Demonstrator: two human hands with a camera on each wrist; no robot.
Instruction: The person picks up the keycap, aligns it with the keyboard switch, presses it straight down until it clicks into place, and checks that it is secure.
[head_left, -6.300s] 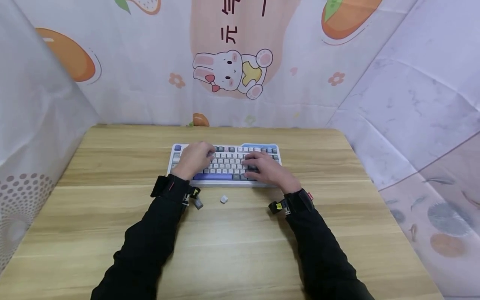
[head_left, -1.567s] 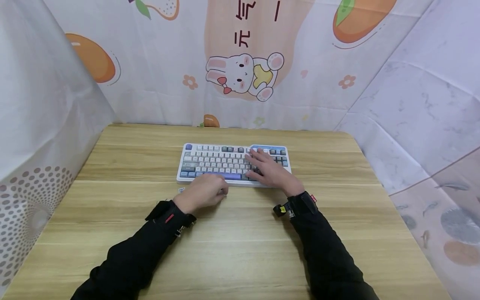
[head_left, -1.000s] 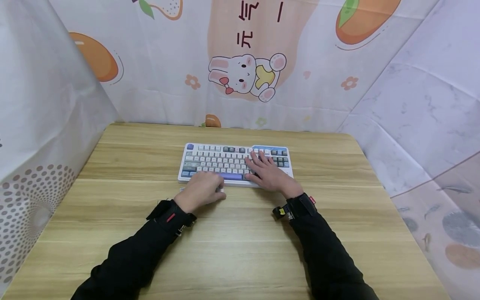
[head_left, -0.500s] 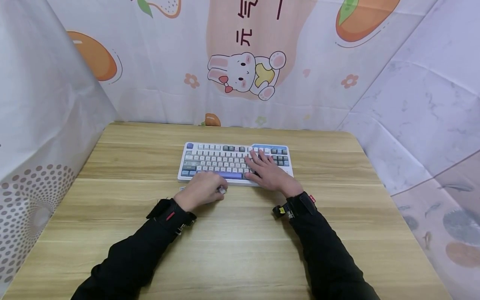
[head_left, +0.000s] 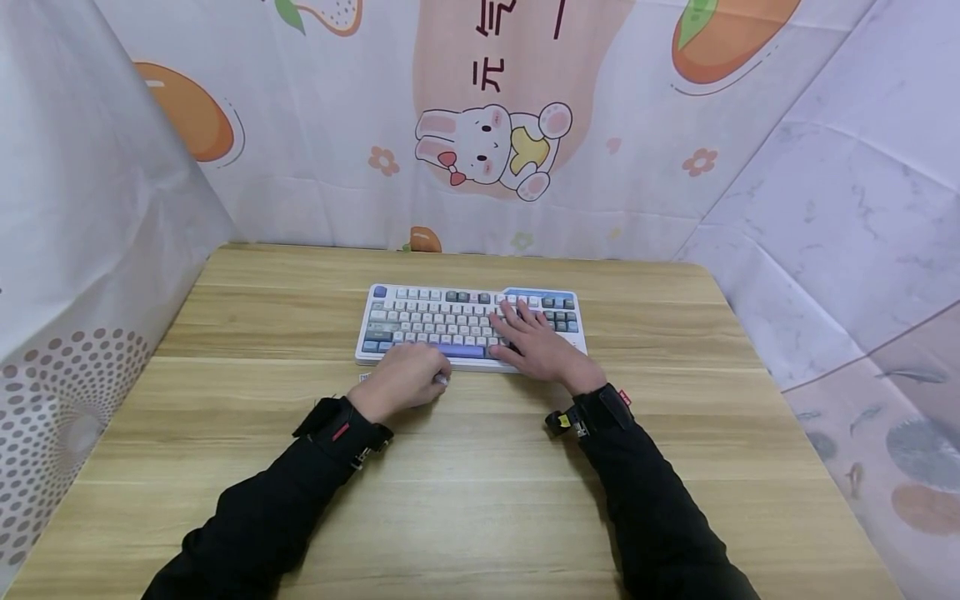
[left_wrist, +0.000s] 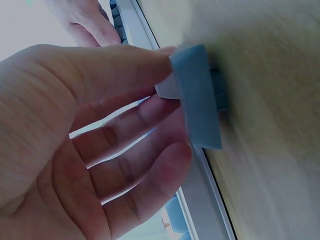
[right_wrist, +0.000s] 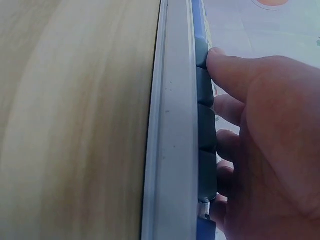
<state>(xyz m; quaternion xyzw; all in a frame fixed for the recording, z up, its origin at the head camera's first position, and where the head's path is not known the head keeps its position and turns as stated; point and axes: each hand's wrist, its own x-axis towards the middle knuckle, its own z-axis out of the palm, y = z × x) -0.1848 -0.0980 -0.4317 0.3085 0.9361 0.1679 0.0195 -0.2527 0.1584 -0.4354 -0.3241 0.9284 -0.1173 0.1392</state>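
Note:
In the head view my left hand (head_left: 411, 379) is at the front edge of a white keyboard (head_left: 420, 318). Its thumb and fingers pinch a small white keycap (left_wrist: 168, 89), partly hidden in the left wrist view. A longer blue-grey keycap (left_wrist: 196, 97) overlaps the fingertips there; whether it is held or lies on the table I cannot tell. My right hand (head_left: 542, 348) rests spread over the right part of the keyboard. In the right wrist view its thumb (right_wrist: 225, 65) touches the dark front-row keys (right_wrist: 206, 125).
The keyboard lies on a wooden table (head_left: 480, 483) with a purple space bar (head_left: 461, 352) in front. A small printed label (head_left: 364, 377) shows at its front left, partly covered by my left hand. A printed curtain (head_left: 300, 167) hangs behind the table.
My left hand has come from the keyboard's upper left to its front edge. The loose keycaps seen on the table no longer show in the head view. The right hand stays on the keys.

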